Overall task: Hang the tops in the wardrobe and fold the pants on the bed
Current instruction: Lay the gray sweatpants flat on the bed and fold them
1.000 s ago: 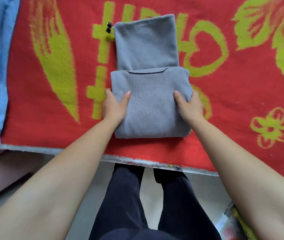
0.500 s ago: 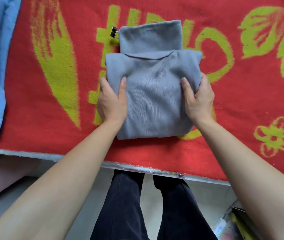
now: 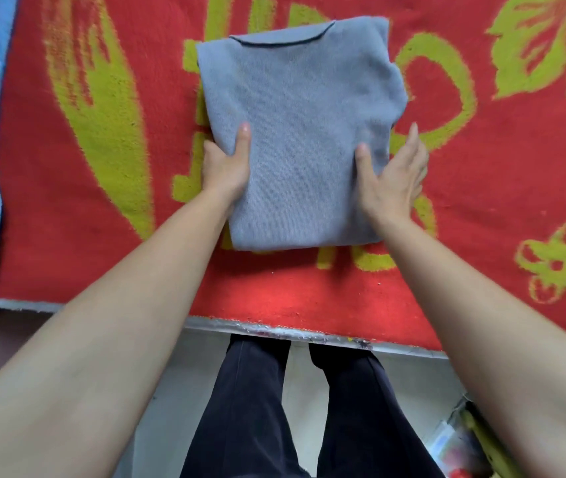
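Head view showed one folded pants on one bed. Left hand gripped its left edge; right hand rested straight-fingered against its right.

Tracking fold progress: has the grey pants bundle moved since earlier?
Yes: grey pants bundle moved away from the person; its far edge now reaches the top of the yellow heart.

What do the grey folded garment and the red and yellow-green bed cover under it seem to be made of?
Grey folded garment: soft knitted fabric, probably cotton; matte, with a fine ribbed grain and rounded, thick folds.
Red and yellow-green bed cover: plush pile textile, perhaps fleece or terry; its surface is fuzzy and the pattern edges look feathered.
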`<action>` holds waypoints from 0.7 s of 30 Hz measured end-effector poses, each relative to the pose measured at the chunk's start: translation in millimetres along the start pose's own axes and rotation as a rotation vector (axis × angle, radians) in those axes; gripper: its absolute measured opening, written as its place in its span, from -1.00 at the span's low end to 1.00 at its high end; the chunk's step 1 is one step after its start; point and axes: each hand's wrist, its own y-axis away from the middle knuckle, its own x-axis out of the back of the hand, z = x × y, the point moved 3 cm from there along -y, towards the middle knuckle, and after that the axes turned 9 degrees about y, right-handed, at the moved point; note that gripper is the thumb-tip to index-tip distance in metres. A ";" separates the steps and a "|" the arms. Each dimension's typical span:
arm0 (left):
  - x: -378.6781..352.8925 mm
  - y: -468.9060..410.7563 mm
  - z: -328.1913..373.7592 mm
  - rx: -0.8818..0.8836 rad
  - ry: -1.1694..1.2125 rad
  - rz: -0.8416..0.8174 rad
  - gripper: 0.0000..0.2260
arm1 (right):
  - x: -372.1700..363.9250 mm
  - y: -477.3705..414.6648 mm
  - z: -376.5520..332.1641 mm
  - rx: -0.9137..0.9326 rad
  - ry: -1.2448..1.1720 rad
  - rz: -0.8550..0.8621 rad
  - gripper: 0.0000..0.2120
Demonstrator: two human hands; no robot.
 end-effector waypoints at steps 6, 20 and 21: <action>-4.6 4.6 -2.4 0.118 0.168 -0.017 -0.58 | -29.6 60.6 25.7 -0.432 -0.183 -0.168 -0.03; -4.7 16.4 -1.2 0.215 0.490 -0.225 -0.65 | -13.6 -20.8 -14.7 -0.057 -0.288 -0.387 -0.30; -4.4 19.6 -4.2 0.216 0.516 -0.209 -0.67 | -13.2 -19.1 -12.2 -0.045 -0.315 -0.422 -0.36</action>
